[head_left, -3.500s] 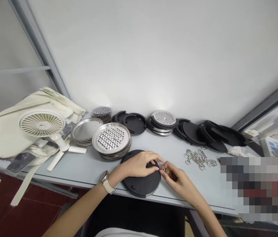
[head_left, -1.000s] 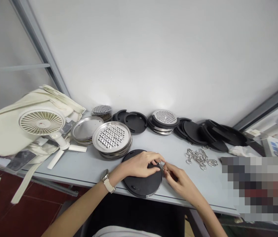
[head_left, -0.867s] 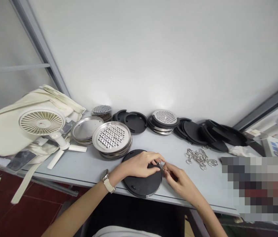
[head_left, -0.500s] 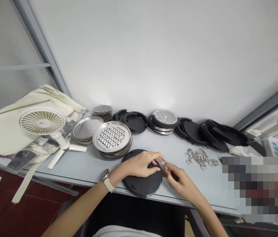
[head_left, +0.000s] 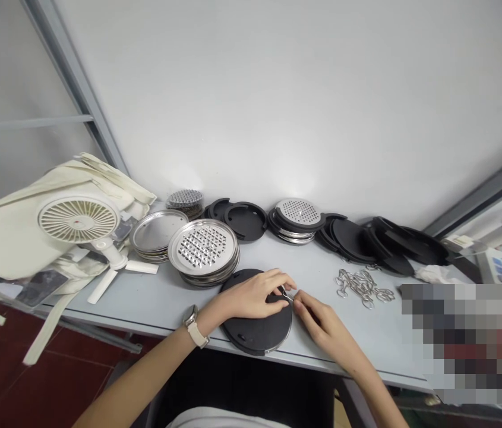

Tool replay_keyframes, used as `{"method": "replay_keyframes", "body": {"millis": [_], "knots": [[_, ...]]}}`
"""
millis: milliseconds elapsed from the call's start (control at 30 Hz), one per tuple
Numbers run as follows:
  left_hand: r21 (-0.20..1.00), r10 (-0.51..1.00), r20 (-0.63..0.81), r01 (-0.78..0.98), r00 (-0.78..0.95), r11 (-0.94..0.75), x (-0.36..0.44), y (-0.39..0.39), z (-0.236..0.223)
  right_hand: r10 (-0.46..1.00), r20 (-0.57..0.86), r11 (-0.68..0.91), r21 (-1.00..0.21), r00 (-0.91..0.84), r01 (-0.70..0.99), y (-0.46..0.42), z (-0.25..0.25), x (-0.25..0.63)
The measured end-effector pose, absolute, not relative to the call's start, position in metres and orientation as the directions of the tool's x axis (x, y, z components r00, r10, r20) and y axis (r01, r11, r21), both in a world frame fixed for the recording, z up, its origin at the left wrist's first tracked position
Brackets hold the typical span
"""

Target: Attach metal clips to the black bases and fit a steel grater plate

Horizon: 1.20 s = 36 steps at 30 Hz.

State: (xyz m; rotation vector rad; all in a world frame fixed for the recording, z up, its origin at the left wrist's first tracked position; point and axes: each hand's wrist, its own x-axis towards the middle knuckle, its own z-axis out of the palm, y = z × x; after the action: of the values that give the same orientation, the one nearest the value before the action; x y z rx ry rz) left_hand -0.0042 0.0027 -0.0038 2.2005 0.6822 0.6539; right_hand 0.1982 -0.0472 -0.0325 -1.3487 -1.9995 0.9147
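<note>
A round black disc (head_left: 255,330) with a metal rim lies at the front edge of the grey table (head_left: 157,297). My left hand (head_left: 253,294), a watch on its wrist, rests on the disc's far right edge with fingers curled down onto it. My right hand (head_left: 319,324) meets it from the right, pinching a small metal ring (head_left: 288,296) at the disc's rim. Both hands' fingertips touch at that spot.
A pile of loose metal rings (head_left: 362,286) lies right of the hands. Stacks of perforated metal grater discs (head_left: 202,249), plain metal plates (head_left: 155,233) and black discs (head_left: 366,241) line the back wall. A white handheld fan (head_left: 79,223) sits on a cream bag at the left.
The hands have stayed together at the disc's right edge, fingers shifting only slightly around the small ring. The view has drifted a little.
</note>
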Motion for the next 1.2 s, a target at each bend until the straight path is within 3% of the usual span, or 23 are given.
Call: {"method": "replay_keyframes", "body": {"millis": [733, 1200], "knots": [[0.727, 0.630, 0.268, 0.276, 0.729, -0.629, -0.0043, 0.0022, -0.0024, 0.930, 0.110, 0.323, -0.698, -0.349, 0.639, -0.0447, -0.0337, 0.1925], [0.767, 0.632, 0.251, 0.248, 0.733, -0.592, -0.0025, 0.0056, -0.0076, 0.927, 0.113, 0.322, -0.732, -0.358, 0.601, -0.0457, -0.0335, 0.1980]]}}
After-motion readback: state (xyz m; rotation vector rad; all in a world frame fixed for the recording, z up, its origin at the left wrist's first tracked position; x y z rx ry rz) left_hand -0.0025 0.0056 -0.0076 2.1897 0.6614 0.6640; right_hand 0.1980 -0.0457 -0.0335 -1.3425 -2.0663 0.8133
